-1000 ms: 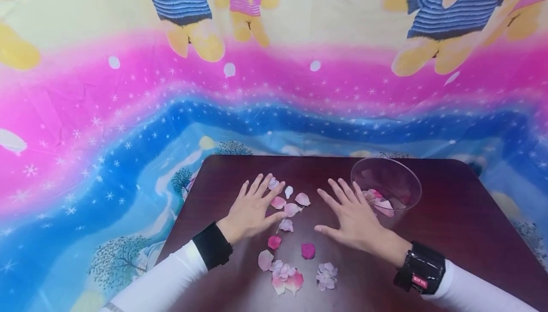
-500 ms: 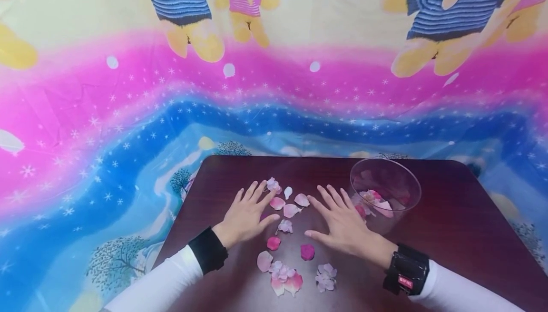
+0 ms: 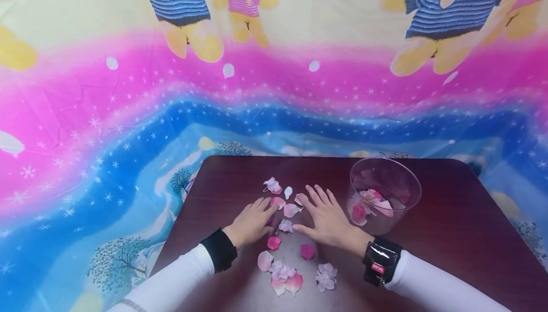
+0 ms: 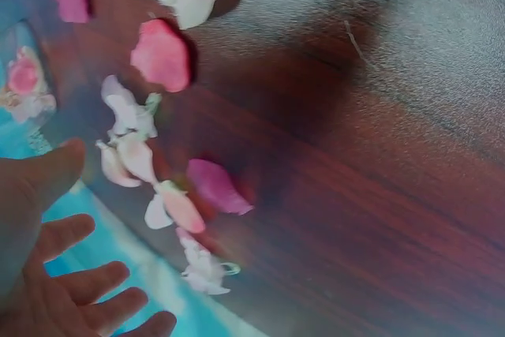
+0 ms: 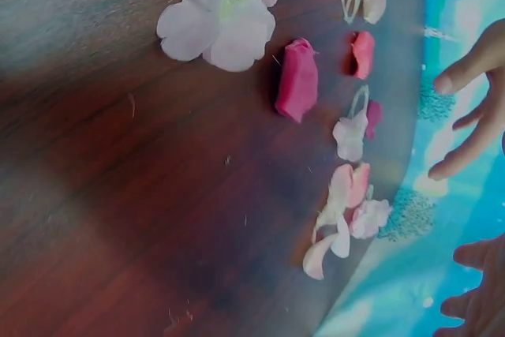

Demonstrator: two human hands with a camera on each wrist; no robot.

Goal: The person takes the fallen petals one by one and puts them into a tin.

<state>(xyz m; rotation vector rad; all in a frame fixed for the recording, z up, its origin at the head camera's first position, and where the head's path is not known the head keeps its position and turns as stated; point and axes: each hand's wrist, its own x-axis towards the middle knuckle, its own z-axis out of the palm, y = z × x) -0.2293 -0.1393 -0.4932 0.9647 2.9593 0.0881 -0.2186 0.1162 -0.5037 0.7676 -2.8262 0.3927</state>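
My left hand (image 3: pixel 251 226) is held over the left edge of a scatter of flower petals, palm down, its fingers overlapping a pink petal (image 3: pixel 277 202). A magenta petal (image 4: pixel 219 185) is mostly hidden by it in the head view. My right hand (image 3: pixel 326 219) has its fingers spread, fingertips over a pale petal (image 3: pixel 298 199) and thumb near a lilac blossom (image 3: pixel 286 226). Neither hand holds anything. Between them lie a light pink petal (image 3: pixel 291 210) and a white petal (image 3: pixel 288 192). Behind them is another lilac blossom (image 3: pixel 273 185).
Nearer me lie a red petal (image 3: pixel 274 243), a dark magenta petal (image 3: pixel 307 251), a pale petal (image 3: pixel 265 261), a pink-and-white cluster (image 3: pixel 293 283) and a lilac blossom (image 3: pixel 327 277). A clear round container (image 3: pixel 398 217) with petals inside stands right on the brown table (image 3: pixel 454 217). A patterned cloth (image 3: pixel 274 83) hangs behind.
My right hand has moved left and slightly toward me, uncovering the clear container's near side. My left hand has drawn back toward me and uncovered the rear lilac blossom. The petals look unmoved.
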